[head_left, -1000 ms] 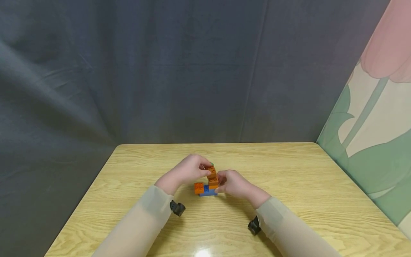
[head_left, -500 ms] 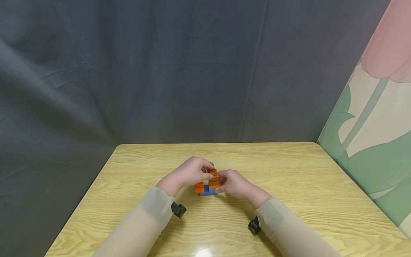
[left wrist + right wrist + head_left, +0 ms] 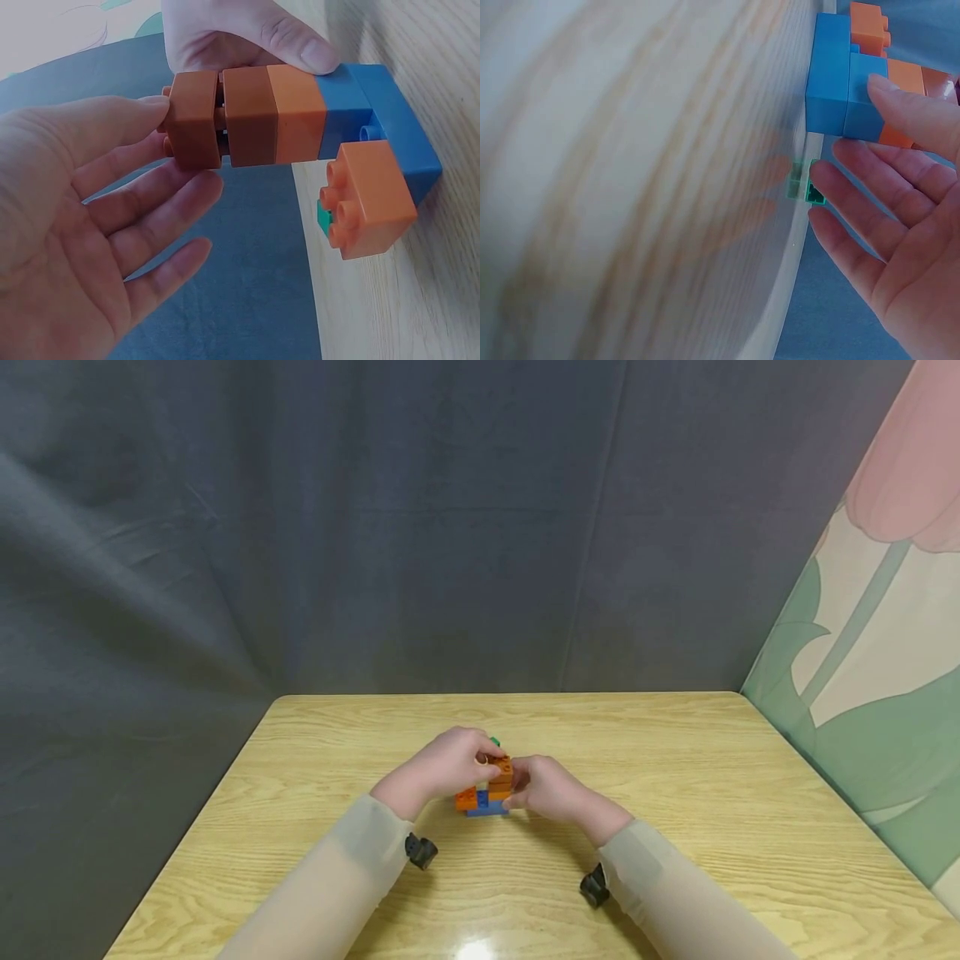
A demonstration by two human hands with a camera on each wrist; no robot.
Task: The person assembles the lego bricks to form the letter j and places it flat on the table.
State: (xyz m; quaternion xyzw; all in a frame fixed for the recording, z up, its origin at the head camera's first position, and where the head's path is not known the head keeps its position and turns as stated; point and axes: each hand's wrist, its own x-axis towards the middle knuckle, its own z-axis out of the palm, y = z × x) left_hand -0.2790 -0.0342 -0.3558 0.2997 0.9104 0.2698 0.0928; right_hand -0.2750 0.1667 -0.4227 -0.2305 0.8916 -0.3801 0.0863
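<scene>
Between my left hand's [image 3: 448, 762] thumb and fingers is a brown building brick [image 3: 193, 120] at the top of a stack. A narrow gap with studs showing separates it from a second brown brick [image 3: 251, 116]. Under that come an orange brick [image 3: 298, 112], a small blue brick [image 3: 345, 101] and a long blue brick [image 3: 409, 131] at the table. My right hand [image 3: 551, 789] grips the stack low down, its thumb on the small blue brick's side. Another orange brick [image 3: 379, 199] sits on the long blue one's other end.
A green brick [image 3: 815, 191] stands on the table behind the stack, partly hidden by my hands. The pale wooden table [image 3: 675, 760] ends at a dark curtain [image 3: 450, 527]. A flower-patterned panel [image 3: 862, 693] is at the right.
My left hand has come down and slightly right with the brown brick, which has gone from tilted above the stack to lined up over it. My right hand has stayed in place.
</scene>
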